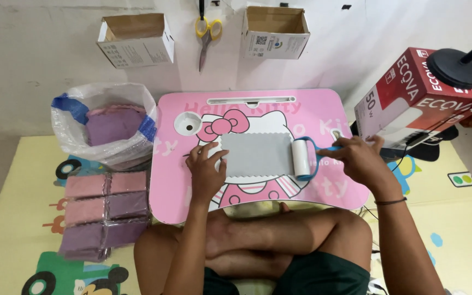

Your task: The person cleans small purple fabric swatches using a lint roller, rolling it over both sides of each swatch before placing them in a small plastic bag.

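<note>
A grey cloth rectangle [258, 154] with zigzag edges lies flat on a small pink lap table [323, 109]. My left hand [206, 169] presses down on the cloth's left edge, fingers spread. My right hand [359, 158] grips the blue handle of a lint roller [302, 158], whose white roll rests on the cloth's right edge.
A clear plastic bag [83, 131] of purple and pink cloths stands left of the table. Stacked pink and purple cloth packs [105, 213] lie on the patterned mat. Two open cardboard boxes [135, 39] [274, 31] and yellow-handled scissors [207, 33] hang on the wall. A red carton [411, 98] and black lamp base [457, 68] sit at the right.
</note>
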